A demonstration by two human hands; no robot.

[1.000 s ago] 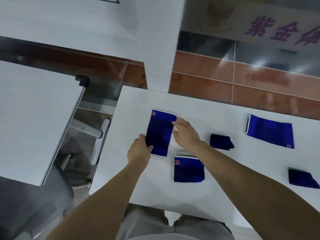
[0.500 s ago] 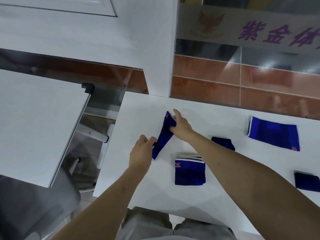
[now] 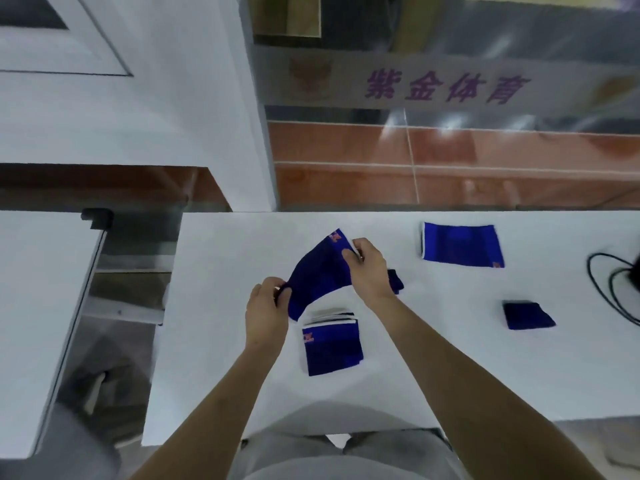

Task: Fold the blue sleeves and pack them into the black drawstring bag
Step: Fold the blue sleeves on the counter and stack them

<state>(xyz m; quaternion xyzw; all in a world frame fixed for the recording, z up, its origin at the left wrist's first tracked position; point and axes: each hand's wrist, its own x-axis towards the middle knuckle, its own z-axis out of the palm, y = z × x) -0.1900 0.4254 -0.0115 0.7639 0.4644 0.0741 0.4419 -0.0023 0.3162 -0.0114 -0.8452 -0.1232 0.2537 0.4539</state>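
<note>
Right now both hands hold one blue sleeve up off the white table. It's soft knit fabric, roughly rectangular but sagging, w/ a small orange logo near its far end. Long axis runs diagonally: near-left end low, far-right end higher. Left hand pinches the near-left end btwn thumb and fingers; right hand pinches the far-right end, thumb pressed on the cloth.

Just below, a folded sleeve stack lies flat on the table, squarish, white trim at the far edge, logo at left. Another flat blue sleeve lies far-right, long axis left-right, white band on its left end. A small dark folded piece sits well apart at right; another dark piece peeks from behind the right wrist. A black cable loops at the right edge.
</note>
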